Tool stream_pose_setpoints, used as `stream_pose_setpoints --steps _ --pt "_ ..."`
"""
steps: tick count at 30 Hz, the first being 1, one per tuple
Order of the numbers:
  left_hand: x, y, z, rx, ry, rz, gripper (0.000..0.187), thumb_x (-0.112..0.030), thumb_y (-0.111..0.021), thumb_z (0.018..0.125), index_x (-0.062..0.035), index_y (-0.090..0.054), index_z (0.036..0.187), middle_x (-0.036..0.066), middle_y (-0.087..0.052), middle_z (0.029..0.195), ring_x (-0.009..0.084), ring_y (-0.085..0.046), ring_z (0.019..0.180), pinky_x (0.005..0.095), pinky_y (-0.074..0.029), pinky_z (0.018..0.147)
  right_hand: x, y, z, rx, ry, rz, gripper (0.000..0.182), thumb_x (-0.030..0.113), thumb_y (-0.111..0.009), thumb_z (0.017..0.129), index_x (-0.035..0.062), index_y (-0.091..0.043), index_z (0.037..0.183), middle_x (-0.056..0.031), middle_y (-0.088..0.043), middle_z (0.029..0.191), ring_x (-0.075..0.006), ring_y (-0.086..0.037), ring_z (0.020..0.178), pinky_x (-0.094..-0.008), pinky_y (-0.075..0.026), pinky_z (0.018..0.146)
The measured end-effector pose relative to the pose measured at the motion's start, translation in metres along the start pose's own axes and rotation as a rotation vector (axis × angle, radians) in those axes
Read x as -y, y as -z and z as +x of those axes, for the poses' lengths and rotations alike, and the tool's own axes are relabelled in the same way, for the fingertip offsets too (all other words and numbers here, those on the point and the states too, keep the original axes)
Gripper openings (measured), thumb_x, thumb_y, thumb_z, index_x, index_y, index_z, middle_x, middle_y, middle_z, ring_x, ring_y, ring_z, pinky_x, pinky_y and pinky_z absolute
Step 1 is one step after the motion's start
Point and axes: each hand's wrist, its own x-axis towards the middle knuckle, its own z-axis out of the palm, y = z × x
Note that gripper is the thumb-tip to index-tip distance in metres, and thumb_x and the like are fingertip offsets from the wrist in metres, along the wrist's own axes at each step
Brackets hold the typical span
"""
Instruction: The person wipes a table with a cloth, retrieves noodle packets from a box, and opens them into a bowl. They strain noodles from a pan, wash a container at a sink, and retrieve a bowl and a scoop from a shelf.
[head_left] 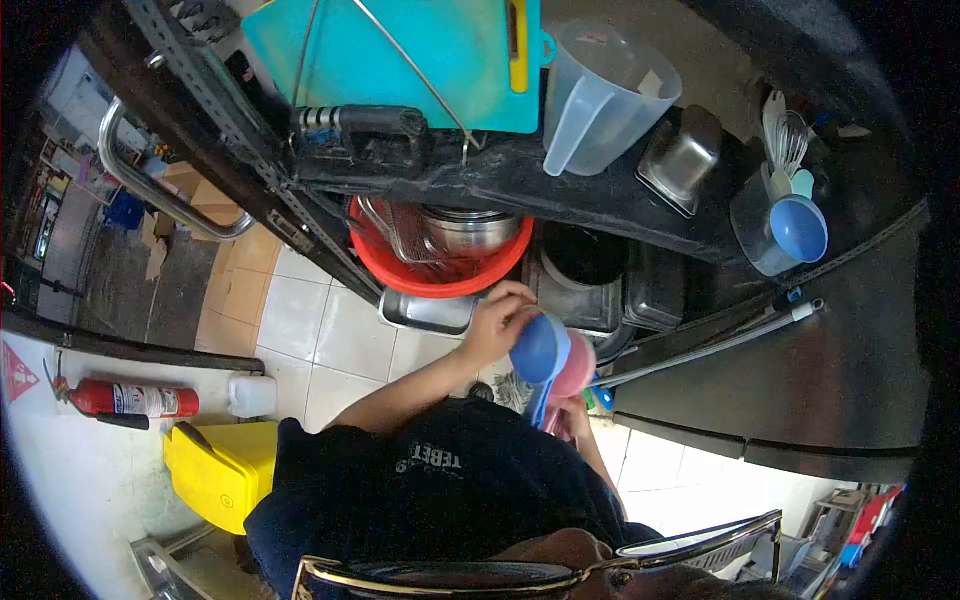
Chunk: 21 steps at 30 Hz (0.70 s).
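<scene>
My left hand point(495, 328) is at the centre, its thumb and fingers pinched at the rim of a blue scoop point(540, 347). Right behind that scoop is a pink scoop point(575, 368), partly covered by it. Both handles run down to my right hand point(574, 418), whose fingers are closed around them; part of this hand is hidden by the handles and my dark shirt. Another blue scoop point(799, 229) rests in a clear container point(762, 238) with a whisk and other utensils on the black shelf at the right.
On the black shelf point(480, 178) stand a turquoise board point(400, 60), a clear jug point(600, 105) and a metal container point(683, 155). Below are a red basin point(440, 285) and metal trays point(430, 312). A steel door point(770, 375) is right; a yellow bin point(222, 475) is left.
</scene>
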Motion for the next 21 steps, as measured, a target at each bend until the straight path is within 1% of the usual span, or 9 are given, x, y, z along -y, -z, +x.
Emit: stream_pose_setpoints --steps 4,7,8,11,13,14,15,18,21 --pt "0.030 0.015 0.003 -0.056 0.042 0.023 0.008 -0.004 -0.062 0.076 0.0022 -0.058 0.080 0.010 -0.054 0.090 0.0148 -0.052 0.071 0.0241 -0.040 0.057 0.007 0.006 0.001 -0.075 0.038 0.220 0.029 0.032 -0.057 0.078 0.0047 -0.047 0.083 -0.0060 -0.051 0.074 -0.0200 -0.055 0.076 -0.0302 -0.047 0.071" --pt "0.033 0.004 -0.007 -0.132 0.092 0.106 0.009 -0.004 -0.062 0.077 0.0028 -0.057 0.079 0.009 -0.054 0.089 0.0123 -0.050 0.066 0.0229 -0.036 0.052 0.014 -0.004 0.004 0.357 0.222 0.327 0.053 0.030 -0.056 0.083 -0.0008 -0.039 0.123 -0.0166 -0.041 0.127 -0.0307 -0.042 0.117 -0.0431 -0.041 0.093" --pt "0.035 -0.001 -0.009 -0.166 0.076 0.148 0.010 -0.004 -0.063 0.076 0.0036 -0.057 0.078 0.009 -0.054 0.089 0.0141 -0.051 0.067 0.0233 -0.037 0.052 0.019 0.004 0.014 0.395 0.031 0.192 0.065 0.030 -0.058 0.082 0.0024 -0.030 0.133 -0.0171 -0.024 0.140 -0.0311 -0.027 0.128 -0.0444 -0.035 0.099" --pt "0.041 -0.015 -0.010 -0.241 0.025 0.166 0.010 -0.004 -0.064 0.075 0.0033 -0.057 0.078 0.010 -0.054 0.088 0.0152 -0.052 0.068 0.0237 -0.039 0.054 0.015 0.000 0.026 0.335 0.047 -0.183 0.075 0.030 -0.072 0.068 0.0033 -0.036 0.128 -0.0142 -0.037 0.131 -0.0263 -0.052 0.104 -0.0411 -0.043 0.091" --pt "0.043 -0.016 -0.004 -0.243 0.078 0.123 0.008 -0.004 -0.063 0.076 0.0020 -0.059 0.081 0.010 -0.054 0.088 0.0165 -0.054 0.073 0.0252 -0.042 0.058 0.029 -0.001 0.038 0.440 0.347 -0.674 0.078 0.029 -0.077 0.060 0.0047 -0.040 0.124 -0.0126 -0.047 0.124 -0.0245 -0.052 0.107 -0.0369 -0.042 0.091" --pt "0.047 -0.010 0.001 -0.205 0.010 0.103 0.009 -0.004 -0.062 0.077 0.0010 -0.059 0.084 0.010 -0.055 0.088 0.0164 -0.054 0.074 0.0250 -0.043 0.060 0.047 -0.025 0.028 0.295 0.071 -0.530 0.083 0.026 -0.081 0.053 0.0040 -0.042 0.122 -0.0099 -0.054 0.115 -0.0217 -0.052 0.106 -0.0328 -0.041 0.090" --pt "0.052 -0.003 0.005 -0.171 -0.053 0.085 0.010 -0.004 -0.061 0.078 0.0001 -0.059 0.087 0.009 -0.055 0.087 0.0163 -0.054 0.076 0.0247 -0.043 0.062 0.047 -0.020 0.028 0.299 0.067 -0.528 0.083 0.026 -0.081 0.053 0.0040 -0.042 0.122 -0.0099 -0.054 0.115 -0.0217 -0.052 0.106 -0.0328 -0.041 0.090" --pt "0.074 0.039 0.026 -0.452 0.327 0.004 0.022 -0.012 -0.062 0.079 -0.0010 -0.057 0.098 0.009 -0.052 0.098 0.0156 -0.051 0.080 0.0242 -0.043 0.069 0.070 -0.014 0.019 0.218 0.350 -0.584 0.055 0.016 -0.078 0.060 0.0024 -0.052 0.106 -0.0090 -0.058 0.103 -0.0171 -0.057 0.088 -0.0316 -0.044 0.078" --pt "0.116 0.070 0.065 -0.564 0.313 0.626 0.054 -0.026 -0.073 0.066 -0.0002 -0.051 0.108 0.023 -0.043 0.112 0.0363 -0.041 0.106 0.0408 -0.032 0.093 0.081 -0.007 0.014 0.058 0.556 -0.727 0.050 0.009 -0.075 0.063 0.0022 -0.046 0.103 -0.0078 -0.054 0.105 -0.0170 -0.054 0.093 -0.0309 -0.042 0.082"
